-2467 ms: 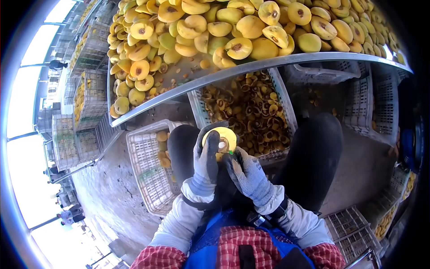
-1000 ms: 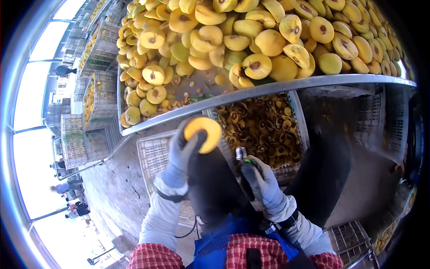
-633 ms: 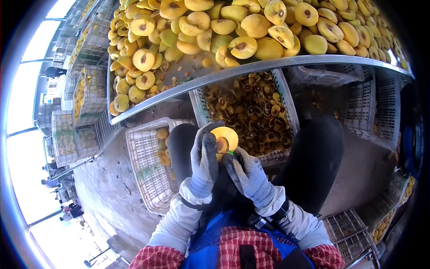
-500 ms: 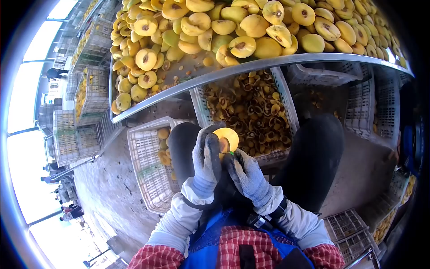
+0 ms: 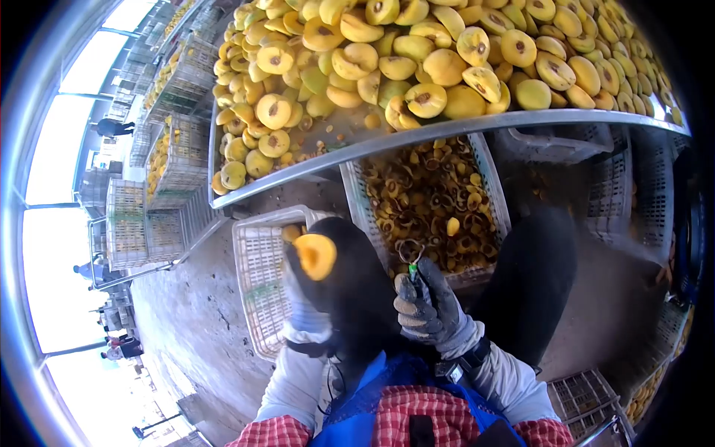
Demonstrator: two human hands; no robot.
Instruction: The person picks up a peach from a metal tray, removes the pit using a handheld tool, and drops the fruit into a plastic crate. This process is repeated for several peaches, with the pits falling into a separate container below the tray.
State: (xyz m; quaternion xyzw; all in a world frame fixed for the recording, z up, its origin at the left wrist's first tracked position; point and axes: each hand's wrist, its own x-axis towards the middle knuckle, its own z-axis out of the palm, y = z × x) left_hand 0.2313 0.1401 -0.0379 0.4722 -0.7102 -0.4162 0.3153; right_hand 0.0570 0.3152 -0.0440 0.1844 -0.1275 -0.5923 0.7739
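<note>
In my left hand [image 5: 296,287], gloved and smeared by motion, is a yellow peach half [image 5: 316,256] with its cut face and hollow centre turned up. That hand is over my left thigh, beside the white crate. My right hand [image 5: 432,309], in a grey glove, is wrapped round the handle of a small pitting knife [image 5: 413,270] with a green band and a ring-shaped metal tip. The tip points away from me, at the near edge of a crate [image 5: 491,190] full of brown and yellow peach scraps [image 5: 424,194].
Peach halves [image 5: 447,67] are heaped on a metal-rimmed table [image 5: 447,125] in front of me. A white crate [image 5: 261,290] on the left holds some fruit. Stacked crates [image 5: 126,223] stand further left, and more crates [image 5: 614,186] at the right.
My hands have come apart: the left has swung left with the peach half, and the right has drawn back with the knife, its ring now showing. A yellow piece now shows among the scraps.
</note>
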